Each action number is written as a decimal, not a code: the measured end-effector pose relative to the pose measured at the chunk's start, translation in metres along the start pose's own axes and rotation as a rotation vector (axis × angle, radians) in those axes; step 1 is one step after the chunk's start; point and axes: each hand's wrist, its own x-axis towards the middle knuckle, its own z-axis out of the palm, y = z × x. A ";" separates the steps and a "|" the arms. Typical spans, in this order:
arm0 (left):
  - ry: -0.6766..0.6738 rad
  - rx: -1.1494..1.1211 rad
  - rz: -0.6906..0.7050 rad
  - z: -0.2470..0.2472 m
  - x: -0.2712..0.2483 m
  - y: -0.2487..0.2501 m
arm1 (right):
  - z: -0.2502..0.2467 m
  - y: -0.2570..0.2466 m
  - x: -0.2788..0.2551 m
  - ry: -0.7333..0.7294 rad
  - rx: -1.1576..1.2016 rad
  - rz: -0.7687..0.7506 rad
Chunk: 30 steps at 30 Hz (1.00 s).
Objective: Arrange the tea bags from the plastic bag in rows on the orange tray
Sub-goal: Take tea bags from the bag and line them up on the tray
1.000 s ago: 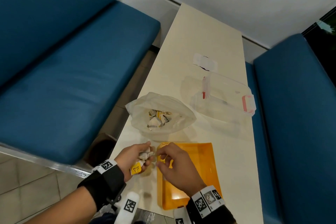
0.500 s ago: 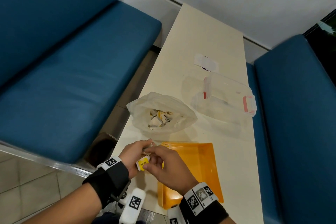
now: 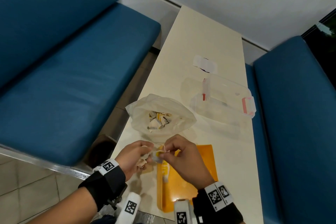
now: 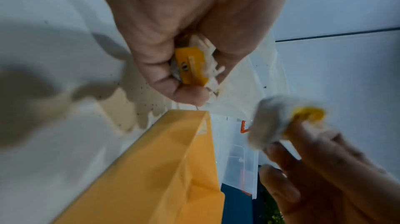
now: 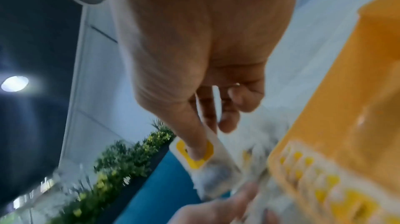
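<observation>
One counter (image 3: 203, 45); one orange tray (image 3: 205, 162); one white plastic bag (image 3: 160, 103); one clear lidded container (image 3: 227, 96); two blue benches (image 3: 76, 71). Tea bags (image 3: 160, 119) lay heaped in the bag, number uncountable; tagged bags in the tray row too blurred to count. Two hands were present: left hand (image 3: 133, 157), right hand (image 3: 183, 158).

Both hands meet over the tray's (image 3: 203, 165) far-left corner. The plastic bag (image 3: 160, 112) sits just beyond the grip; a clear box (image 3: 227, 96) lies farther right.
</observation>
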 end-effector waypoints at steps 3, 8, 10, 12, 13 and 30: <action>0.010 0.138 0.046 -0.006 -0.004 -0.001 | -0.016 0.008 0.006 -0.033 -0.095 0.206; -0.020 0.204 0.090 -0.005 -0.009 0.002 | -0.029 0.017 0.003 -0.035 0.014 0.313; -0.041 0.277 0.168 -0.001 -0.010 0.003 | -0.028 0.019 0.000 -0.041 0.050 0.342; -0.084 0.365 0.256 0.002 -0.012 0.004 | -0.026 0.019 -0.003 -0.041 0.101 0.351; -0.119 0.399 0.288 0.004 -0.014 0.004 | -0.024 0.019 -0.003 -0.039 0.120 0.356; -0.025 0.652 0.427 0.004 0.002 -0.011 | -0.018 0.039 -0.018 0.069 0.256 0.420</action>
